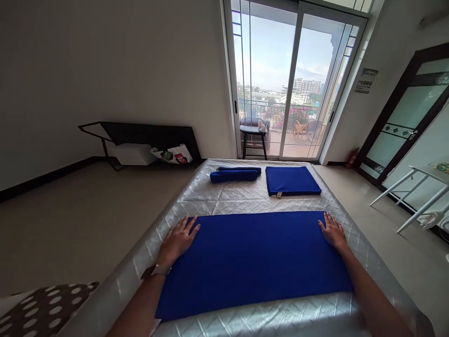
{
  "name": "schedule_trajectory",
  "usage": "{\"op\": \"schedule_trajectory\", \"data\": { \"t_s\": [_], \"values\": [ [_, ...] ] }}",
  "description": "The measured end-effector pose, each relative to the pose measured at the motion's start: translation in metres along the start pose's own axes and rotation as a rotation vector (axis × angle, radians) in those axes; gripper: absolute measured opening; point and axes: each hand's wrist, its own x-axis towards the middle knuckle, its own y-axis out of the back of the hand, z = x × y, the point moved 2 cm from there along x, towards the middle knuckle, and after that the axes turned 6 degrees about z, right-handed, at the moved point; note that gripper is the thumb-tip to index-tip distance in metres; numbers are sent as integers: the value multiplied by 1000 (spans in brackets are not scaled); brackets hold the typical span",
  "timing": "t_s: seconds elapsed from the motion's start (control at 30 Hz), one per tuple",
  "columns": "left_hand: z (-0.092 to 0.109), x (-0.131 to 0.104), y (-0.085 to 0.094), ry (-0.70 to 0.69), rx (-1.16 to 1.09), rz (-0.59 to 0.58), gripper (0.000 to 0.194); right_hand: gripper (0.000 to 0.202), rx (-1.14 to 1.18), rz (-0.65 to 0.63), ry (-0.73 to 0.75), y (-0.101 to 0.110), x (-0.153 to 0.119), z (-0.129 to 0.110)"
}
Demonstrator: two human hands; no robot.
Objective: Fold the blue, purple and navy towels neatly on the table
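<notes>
A blue cloth lies flat and spread in a wide rectangle across a silvery quilted mattress. My left hand rests with fingers spread on the cloth's far left corner, a band around its wrist. On the far right corner lies my right hand, palm down and fingers apart. Neither hand grips anything. Beyond the cloth, two narrow blue rolls lie side by side at the left, and a folded blue cloth with a small white tag sits at the right.
A black bench with a white box stands by the left wall. Past the mattress are a stool and sliding glass doors. A white table is at the right, a dotted brown fabric at the lower left.
</notes>
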Motion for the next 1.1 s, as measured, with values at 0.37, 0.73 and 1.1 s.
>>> {"op": "schedule_trajectory", "data": {
  "t_s": [0.37, 0.73, 1.1],
  "values": [
    [6, 0, 5, -11, 4, 10, 65, 40, 230, 26, 5, 22, 57, 23],
    [12, 8, 22, -32, 164, -58, 66, 35, 509, 141, -5, -17, 75, 54],
    [395, -137, 19, -1236, -300, 35, 32, 31, 641, 139, -62, -39, 91, 61]
  ]
}}
